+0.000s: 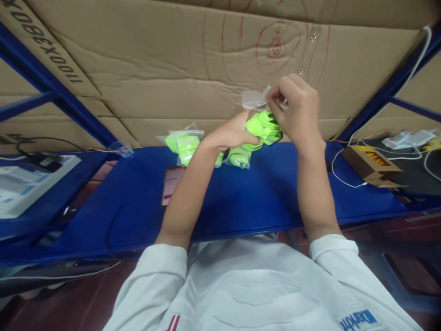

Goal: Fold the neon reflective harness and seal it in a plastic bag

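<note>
My left hand (231,133) grips a rolled neon-green reflective band (262,127) from below, held up above the blue shelf (275,193). My right hand (295,110) closes over the band's right side and pinches a small clear plastic bag (254,98) just above it. On the shelf behind my left forearm lie bagged green bands (182,143), with another bagged roll (239,157) directly under the held one.
A phone with a pink screen (171,185) lies flat on the shelf, left of my left arm. A large cardboard sheet (193,69) forms the back wall. An open brown box (372,165) and white cables (344,156) sit at right. A white device (27,184) rests at left.
</note>
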